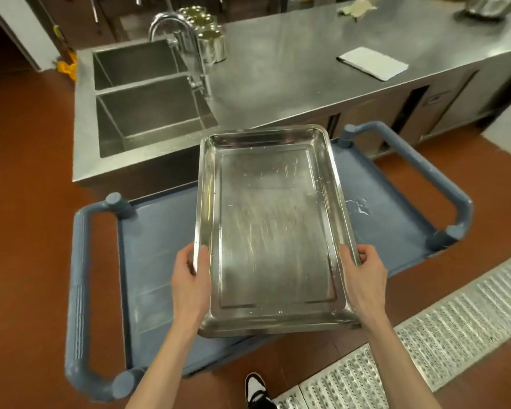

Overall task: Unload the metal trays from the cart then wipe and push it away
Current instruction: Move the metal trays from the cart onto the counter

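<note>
Desk [307, 69]: long steel counter across the far side, just beyond the cart.
Sink [148, 113]: double basin at the desk's left end, curved tap [186, 51] at its right rim.
Cart [157, 240]: blue top shelf with a tubular handle at each end, standing on the red floor between the person and the desk; a small wet patch [358, 206] lies near its far right edge.
Metal tray [272, 231]: empty, held above the cart's middle, long side pointing toward the desk.
Floor grating [425, 335]: near right, beside a shoe [257, 389].
White cloth [373, 63]: folded flat on the desk, right of centre.
Left hand [191, 278]: grips the tray's left rim, thumb inside.
Right hand [363, 274]: grips the right rim, thumb over the edge.
</note>
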`<state>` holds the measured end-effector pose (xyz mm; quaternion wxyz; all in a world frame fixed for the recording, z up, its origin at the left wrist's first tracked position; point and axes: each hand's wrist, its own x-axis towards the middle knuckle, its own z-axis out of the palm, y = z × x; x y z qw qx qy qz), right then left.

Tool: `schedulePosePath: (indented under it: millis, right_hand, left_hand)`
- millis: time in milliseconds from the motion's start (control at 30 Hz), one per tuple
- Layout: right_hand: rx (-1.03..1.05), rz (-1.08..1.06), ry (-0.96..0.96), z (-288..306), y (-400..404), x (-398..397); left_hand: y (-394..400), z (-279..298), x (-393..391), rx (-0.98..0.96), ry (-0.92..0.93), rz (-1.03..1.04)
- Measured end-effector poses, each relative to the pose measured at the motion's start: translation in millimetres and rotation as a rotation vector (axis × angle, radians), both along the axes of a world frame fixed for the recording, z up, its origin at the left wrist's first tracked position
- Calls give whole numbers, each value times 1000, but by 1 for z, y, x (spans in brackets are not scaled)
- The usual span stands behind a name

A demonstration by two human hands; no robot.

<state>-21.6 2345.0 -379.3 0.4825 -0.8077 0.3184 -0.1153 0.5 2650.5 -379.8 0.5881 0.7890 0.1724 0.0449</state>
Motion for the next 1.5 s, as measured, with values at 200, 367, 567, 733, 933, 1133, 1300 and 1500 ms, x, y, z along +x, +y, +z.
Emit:
schedulePosePath:
  millis: [200, 367, 567, 733, 933, 1133, 1300, 1500]
  right_hand:
    - [8, -124, -44, 35, -51, -35]
    - [22, -235, -79, 59, -99, -82]
    - [-22, -382, -112, 86, -144, -148]
    - [-21, -534, -134, 96, -176, -211]
    - [-4, -736, -111, 92, -205, -293]
    - [-15, -850, -111, 95, -232, -373]
    - [-23, -945, -117, 96, -252, -429]
    - [-36, -1068, -135, 100, -261, -475]
  left_hand:
    - [-60, 28, 7, -25, -26, -128]
    - [-121, 53, -4, -50, -58, -255]
    - [-189, 71, -28, -67, -95, -399]
    - [-244, 82, -60, -71, -104, -532]
    - [-300, 83, -105, -96, -93, -666]
    - [-353, 84, -158, -100, -89, -781]
    - [-398, 87, -195, -104, -94, -873]
    - [-448, 95, -223, -112, -87, -1005]
